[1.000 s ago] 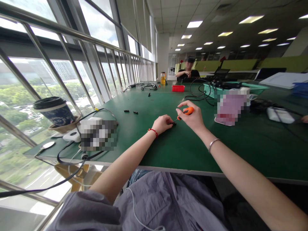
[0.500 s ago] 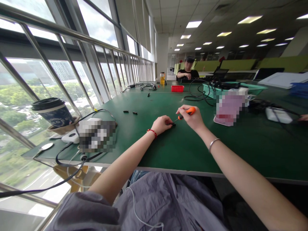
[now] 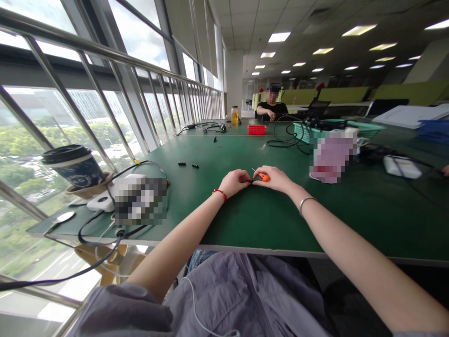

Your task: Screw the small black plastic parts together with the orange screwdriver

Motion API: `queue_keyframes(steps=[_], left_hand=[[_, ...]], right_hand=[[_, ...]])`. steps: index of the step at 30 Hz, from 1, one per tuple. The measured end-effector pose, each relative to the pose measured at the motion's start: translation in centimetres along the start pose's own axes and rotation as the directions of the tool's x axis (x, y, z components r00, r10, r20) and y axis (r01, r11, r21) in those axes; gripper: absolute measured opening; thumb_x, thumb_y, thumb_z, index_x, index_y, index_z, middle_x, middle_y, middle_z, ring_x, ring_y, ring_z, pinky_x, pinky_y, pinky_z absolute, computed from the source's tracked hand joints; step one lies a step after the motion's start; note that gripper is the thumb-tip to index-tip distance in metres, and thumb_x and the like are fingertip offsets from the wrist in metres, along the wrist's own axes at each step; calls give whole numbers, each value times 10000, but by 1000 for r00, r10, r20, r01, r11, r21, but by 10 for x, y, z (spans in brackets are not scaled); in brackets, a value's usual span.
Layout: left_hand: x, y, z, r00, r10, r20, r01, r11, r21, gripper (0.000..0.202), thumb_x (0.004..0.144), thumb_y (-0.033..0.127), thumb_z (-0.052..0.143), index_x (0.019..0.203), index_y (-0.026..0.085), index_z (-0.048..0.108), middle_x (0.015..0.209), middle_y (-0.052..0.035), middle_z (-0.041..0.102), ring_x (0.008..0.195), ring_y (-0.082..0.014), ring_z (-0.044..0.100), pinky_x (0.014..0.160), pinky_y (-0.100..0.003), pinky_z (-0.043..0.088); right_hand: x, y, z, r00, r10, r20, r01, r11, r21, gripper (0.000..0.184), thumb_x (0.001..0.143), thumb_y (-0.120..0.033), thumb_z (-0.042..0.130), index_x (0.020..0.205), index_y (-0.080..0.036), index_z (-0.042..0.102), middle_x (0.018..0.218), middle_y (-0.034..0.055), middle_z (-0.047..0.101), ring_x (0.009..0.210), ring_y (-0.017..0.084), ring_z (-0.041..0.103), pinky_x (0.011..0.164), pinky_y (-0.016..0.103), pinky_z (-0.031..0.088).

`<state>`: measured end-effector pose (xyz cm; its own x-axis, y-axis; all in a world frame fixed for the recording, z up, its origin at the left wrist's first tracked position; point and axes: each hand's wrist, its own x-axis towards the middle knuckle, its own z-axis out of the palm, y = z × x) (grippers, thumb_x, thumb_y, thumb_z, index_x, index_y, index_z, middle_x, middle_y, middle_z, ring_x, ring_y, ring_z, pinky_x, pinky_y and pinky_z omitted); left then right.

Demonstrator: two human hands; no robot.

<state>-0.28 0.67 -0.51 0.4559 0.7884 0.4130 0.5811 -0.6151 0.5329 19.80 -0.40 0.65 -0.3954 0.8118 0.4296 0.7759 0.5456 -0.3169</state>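
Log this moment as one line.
left hand: pinching black part | right hand: at same part, screwdriver held | table: more black pieces

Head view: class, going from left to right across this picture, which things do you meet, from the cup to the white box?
Cup → black piece → second black piece → left hand → right hand → pixelated pink item → white box.
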Motion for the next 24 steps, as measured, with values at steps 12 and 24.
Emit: queue_keyframes(steps=[12, 24], left_hand=[[1, 1, -2, 999, -51, -20, 49, 995, -82, 106, 725, 206, 664, 806, 154, 707, 794, -17, 682, 706, -117, 597, 693, -231, 497], [1, 2, -2, 997, -46, -65, 39, 994, -104, 129, 715, 231, 676, 802, 145, 715, 839, -30, 671, 736, -120, 613, 719, -241, 504]], right_hand=[[0, -13, -3, 995, 55, 83, -46, 993, -107, 165, 765, -333, 610, 908, -261, 647, 951, 9, 652, 841, 167, 590, 613, 237, 364], [-1, -22, -6, 995, 55, 77, -44, 990, -133, 162, 747, -293, 595, 899, -255, 636, 961, 6, 676, 852, 177, 597, 619, 246, 359]])
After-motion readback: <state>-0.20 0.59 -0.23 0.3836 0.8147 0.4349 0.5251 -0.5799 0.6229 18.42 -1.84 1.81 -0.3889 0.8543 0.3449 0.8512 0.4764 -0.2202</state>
